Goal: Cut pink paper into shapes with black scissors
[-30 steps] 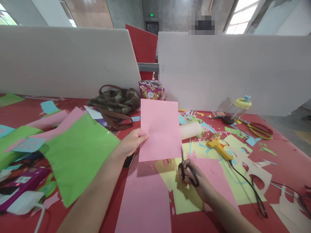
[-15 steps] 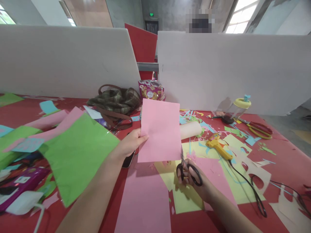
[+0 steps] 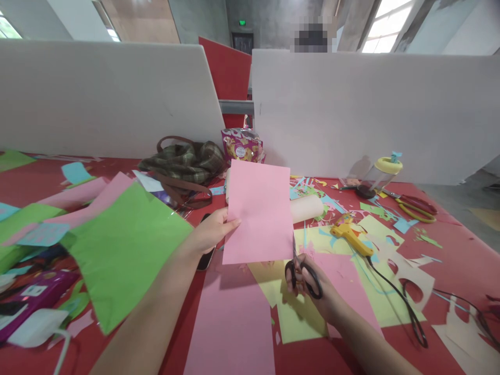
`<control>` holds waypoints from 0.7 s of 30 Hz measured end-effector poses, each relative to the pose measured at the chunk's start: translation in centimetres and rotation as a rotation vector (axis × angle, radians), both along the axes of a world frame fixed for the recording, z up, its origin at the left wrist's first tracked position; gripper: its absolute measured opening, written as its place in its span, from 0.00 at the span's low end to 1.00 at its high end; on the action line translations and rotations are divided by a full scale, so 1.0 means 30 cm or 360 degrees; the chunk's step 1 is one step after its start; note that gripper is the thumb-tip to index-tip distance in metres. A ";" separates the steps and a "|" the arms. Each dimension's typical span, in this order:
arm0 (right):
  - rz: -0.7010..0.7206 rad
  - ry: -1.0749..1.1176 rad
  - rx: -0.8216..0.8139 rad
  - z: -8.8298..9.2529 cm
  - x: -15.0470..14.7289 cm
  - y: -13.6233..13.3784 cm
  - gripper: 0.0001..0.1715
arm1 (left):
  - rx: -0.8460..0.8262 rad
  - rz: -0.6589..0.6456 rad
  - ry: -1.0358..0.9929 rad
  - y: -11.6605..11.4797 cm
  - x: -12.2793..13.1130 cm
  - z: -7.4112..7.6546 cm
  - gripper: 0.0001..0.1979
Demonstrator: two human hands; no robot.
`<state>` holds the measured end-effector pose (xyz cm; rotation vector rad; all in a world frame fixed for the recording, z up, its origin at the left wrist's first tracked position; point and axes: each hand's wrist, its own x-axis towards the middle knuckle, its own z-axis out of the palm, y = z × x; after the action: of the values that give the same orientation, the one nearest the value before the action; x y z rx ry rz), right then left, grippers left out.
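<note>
My left hand [image 3: 213, 230] pinches the left edge of a pink sheet of paper [image 3: 260, 208], thumb in front and fingers behind, holding it raised over the table. My right hand [image 3: 308, 281] grips black-handled scissors [image 3: 314, 281] with fingers through the loops. Their blades point upward at the sheet's lower right edge; whether they are cutting into it I cannot make out. Below lies another pink sheet [image 3: 234, 317], beside yellow paper [image 3: 299, 317]. Partly behind the raised sheet is a pale paper roll [image 3: 308, 208].
A yellow glue gun [image 3: 351, 238] with a black cord lies at right, near red-and-yellow-handled tools [image 3: 416, 205] and a yellow-lidded jar [image 3: 385, 174]. Green paper [image 3: 133, 250] and a purple box [image 3: 37, 297] are at left. A plaid bag [image 3: 187, 161] and a snack packet [image 3: 242, 145] stand behind.
The raised pink sheet has shifted very slightly right and down. The scissors' handles look a little closer together. Both hands keep their holds.
</note>
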<state>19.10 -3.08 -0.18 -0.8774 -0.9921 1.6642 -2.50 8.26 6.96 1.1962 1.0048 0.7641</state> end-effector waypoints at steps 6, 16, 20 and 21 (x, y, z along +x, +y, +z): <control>-0.0063 -0.0073 0.0023 0.008 -0.009 0.005 0.10 | 0.0005 -0.0007 -0.0019 -0.003 0.002 -0.001 0.13; -0.0110 -0.0278 0.0027 0.034 -0.015 -0.005 0.13 | 0.0031 -0.0070 -0.0039 0.007 -0.005 -0.020 0.12; -0.0130 -0.0266 -0.0005 0.040 -0.022 -0.006 0.14 | 0.0030 -0.0050 -0.0022 0.006 -0.002 -0.012 0.12; -0.0143 -0.0260 -0.0014 0.040 -0.024 -0.005 0.15 | 0.0026 -0.0042 -0.0015 0.005 -0.001 -0.010 0.12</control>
<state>18.39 -3.24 1.02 -1.0615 -1.0404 1.5410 -2.52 8.40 6.66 1.2168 0.9750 0.7577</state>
